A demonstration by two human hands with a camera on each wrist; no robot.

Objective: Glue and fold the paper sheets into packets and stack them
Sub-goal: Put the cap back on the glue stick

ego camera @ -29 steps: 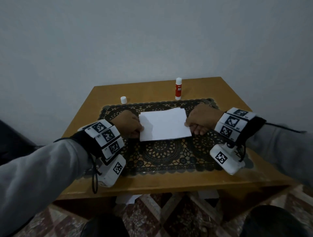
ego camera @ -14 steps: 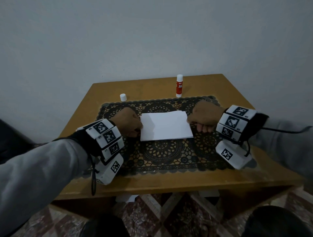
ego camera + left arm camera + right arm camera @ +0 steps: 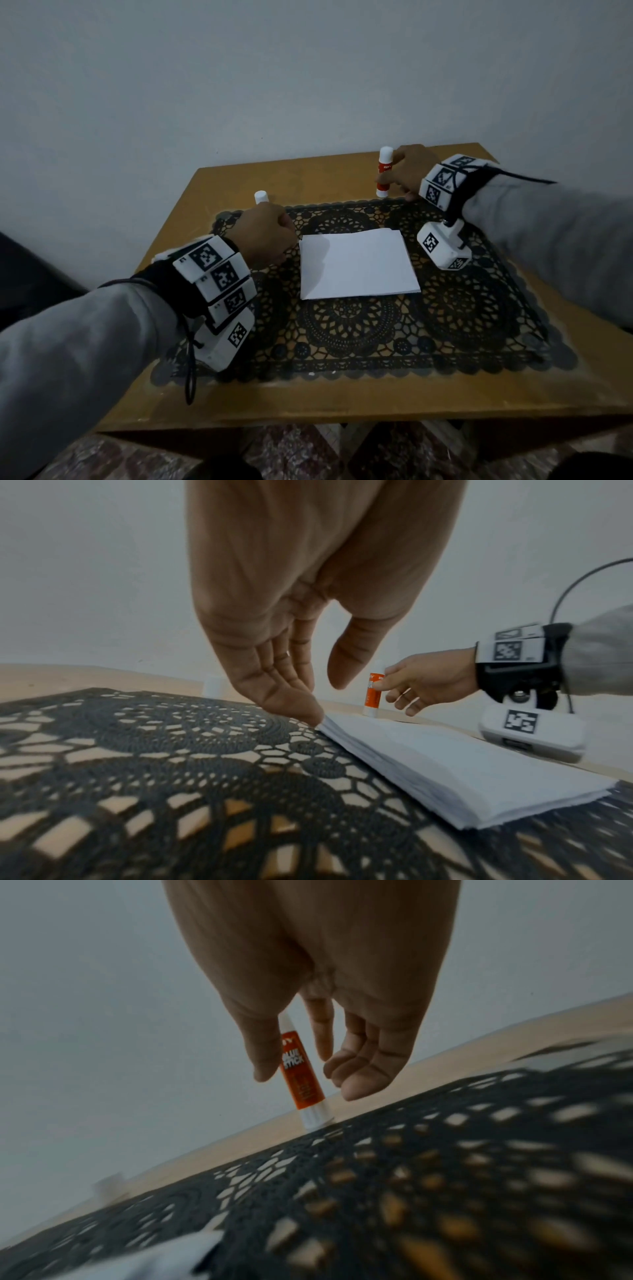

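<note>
White paper stack [image 3: 358,265] lies flat mid-mat on black lace mat [image 3: 462,325]. Left hand [image 3: 263,238] at stack's left edge, fingertips [image 3: 301,710] touching far corner, fingers straight. Glue stick [image 3: 383,176] upright beyond mat's far edge; right hand [image 3: 406,173] around it, thumb touching, fingers loose, grip unclear. White cap [image 3: 261,197] beyond mat's far-left corner. Wooden table [image 3: 342,401] beneath.

We sat in what looked like a home: a small wooden table [image 3: 342,404] against a plain wall [image 3: 308,75], a lace mat [image 3: 376,329], patterned floor tiles [image 3: 291,452].
</note>
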